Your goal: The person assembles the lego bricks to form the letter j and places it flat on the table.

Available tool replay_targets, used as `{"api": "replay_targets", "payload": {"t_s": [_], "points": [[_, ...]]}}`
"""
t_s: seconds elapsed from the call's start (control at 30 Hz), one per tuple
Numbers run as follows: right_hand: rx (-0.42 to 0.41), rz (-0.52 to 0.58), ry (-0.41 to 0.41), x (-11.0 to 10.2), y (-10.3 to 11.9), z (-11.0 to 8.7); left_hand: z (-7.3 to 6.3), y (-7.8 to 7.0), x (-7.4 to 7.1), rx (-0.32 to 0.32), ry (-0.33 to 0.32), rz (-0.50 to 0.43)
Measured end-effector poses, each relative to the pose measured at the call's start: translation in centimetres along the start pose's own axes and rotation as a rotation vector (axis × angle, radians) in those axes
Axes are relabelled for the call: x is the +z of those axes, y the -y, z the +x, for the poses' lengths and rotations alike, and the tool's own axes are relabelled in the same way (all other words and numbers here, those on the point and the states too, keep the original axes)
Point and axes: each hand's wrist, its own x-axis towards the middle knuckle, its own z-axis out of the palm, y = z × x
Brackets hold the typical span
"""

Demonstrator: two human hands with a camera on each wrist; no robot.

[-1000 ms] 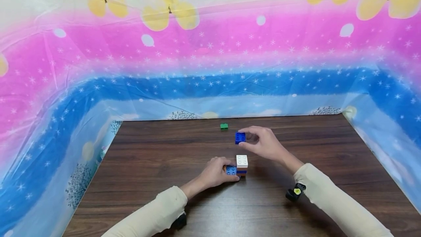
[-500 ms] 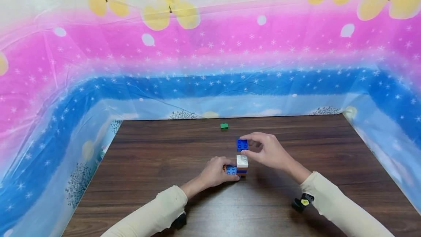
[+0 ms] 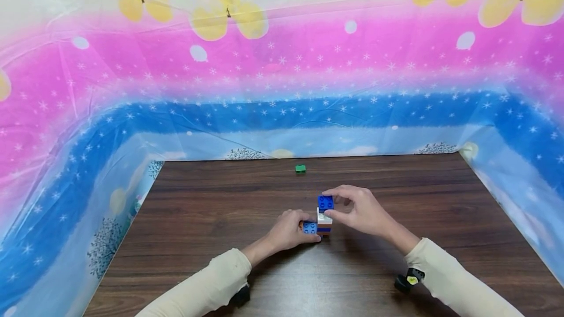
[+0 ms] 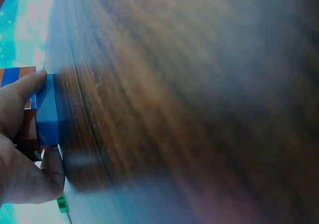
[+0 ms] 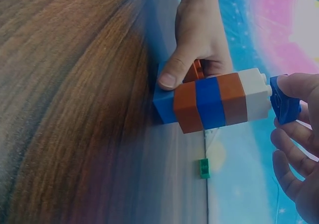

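Observation:
A stack of toy building bricks stands upright on the table. Its white top brick sits above an orange brick, a dark blue brick and another orange brick. Lowest is a light blue brick. My left hand grips the base from the left, thumb on the near side. Between thumb and fingers, my right hand pinches a blue brick over the stack. In the right wrist view that brick is slightly tilted, right at the white brick's studs.
A small green brick lies near the back edge of the brown wooden table. Behind and along the sides hangs a patterned cloth in pink and blue.
My right hand has brought the blue brick toward me and down, from behind the stack to the white brick's top. My left hand stays on the base.

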Motion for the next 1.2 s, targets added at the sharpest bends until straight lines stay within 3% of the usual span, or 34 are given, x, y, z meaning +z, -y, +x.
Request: {"api": "replay_targets", "payload": {"t_s": [1.2], "points": [[-0.004,0.033,0.01,0.57,0.18,-0.93,0.1,0.19,0.14,-0.011,0.003,-0.011]]}}
